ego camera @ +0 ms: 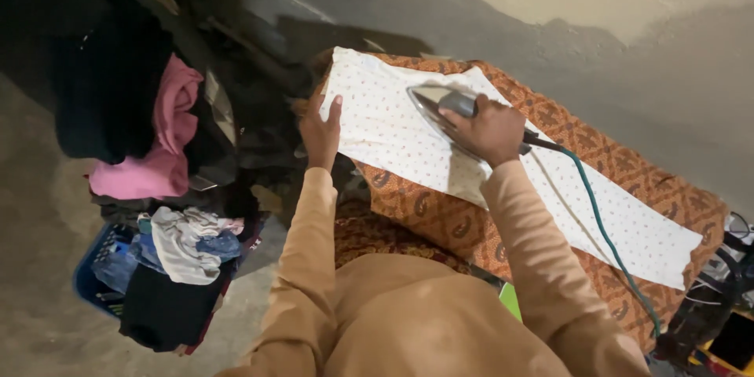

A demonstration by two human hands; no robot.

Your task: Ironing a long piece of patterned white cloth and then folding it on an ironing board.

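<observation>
The right hand (488,130) is clamped around the handle of a metal iron (437,104), which sits flat on a white dotted cloth (408,141) near its far end. The iron looks heavy and rigid, so the handle's the only sane grip. The cloth looks thin, soft and floppy; the left hand (322,132) presses its edge flat, fingers released. Underneath is an orange patterned cover (463,224), and a green cord (605,228) trails off.

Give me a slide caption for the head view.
Right hand presses a metal iron on dotted white cloth; left hand holds its edge.
</observation>
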